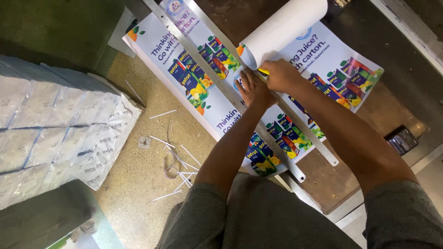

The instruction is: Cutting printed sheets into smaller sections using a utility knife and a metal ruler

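On the brown wooden worktop [369, 138], printed posters [203, 74] lie under a metal ruler [217, 78]. Left hand [253, 87] presses it, fingers spread; right hand [279, 76], fingers pinching a yellow cutter [263, 71]. Beside the worktop, paper strips [177, 159] litter the speckled floor [138, 175].

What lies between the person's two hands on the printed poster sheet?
In the head view, a long metal ruler runs between the left hand, pressed flat on the poster sheet, and the right hand, which holds a yellow cutter at its edge.

Long metal ruler [221, 85] is lying diagonally across the colourful printed poster [198, 69], yellow cutter [263, 71] touching its edge.
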